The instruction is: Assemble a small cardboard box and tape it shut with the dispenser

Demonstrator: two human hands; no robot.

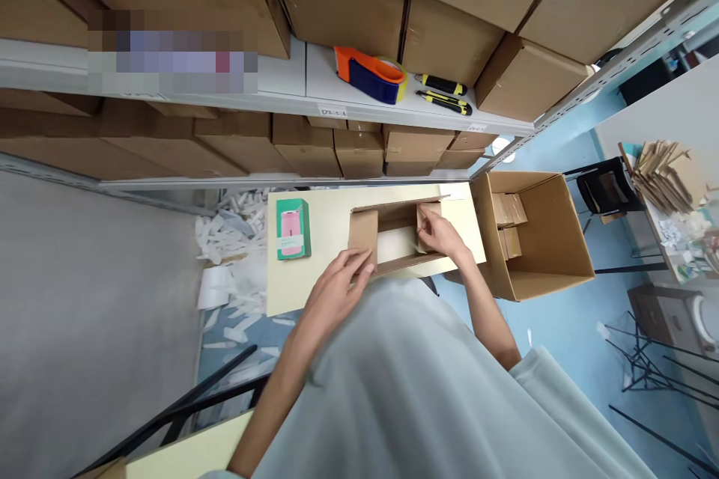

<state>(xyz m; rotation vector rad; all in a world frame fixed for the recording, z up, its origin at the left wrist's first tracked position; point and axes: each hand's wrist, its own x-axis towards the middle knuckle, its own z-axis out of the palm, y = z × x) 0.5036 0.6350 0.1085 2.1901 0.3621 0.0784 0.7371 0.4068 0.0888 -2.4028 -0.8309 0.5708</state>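
A small brown cardboard box [405, 265] lies on the pale yellow tabletop, its long side flaps up and its middle showing a pale bottom. My left hand [338, 283] grips the near left corner, with fingertips on the left end flap. At the opposite end, my right hand [441, 230] pinches the right end flap between thumb and fingers. To the left of the box stands a green package [292, 230] with a pink picture and a white label on its face. Both hands are apart from that package.
A large open carton [553, 239] with several small brown boxes stands to the right. Shelves of cartons rise ahead, holding an orange and blue tape dispenser [371, 75] and two yellow-black utility knives [443, 93]. White paper scraps [241, 236] heap left of the table [289, 292].
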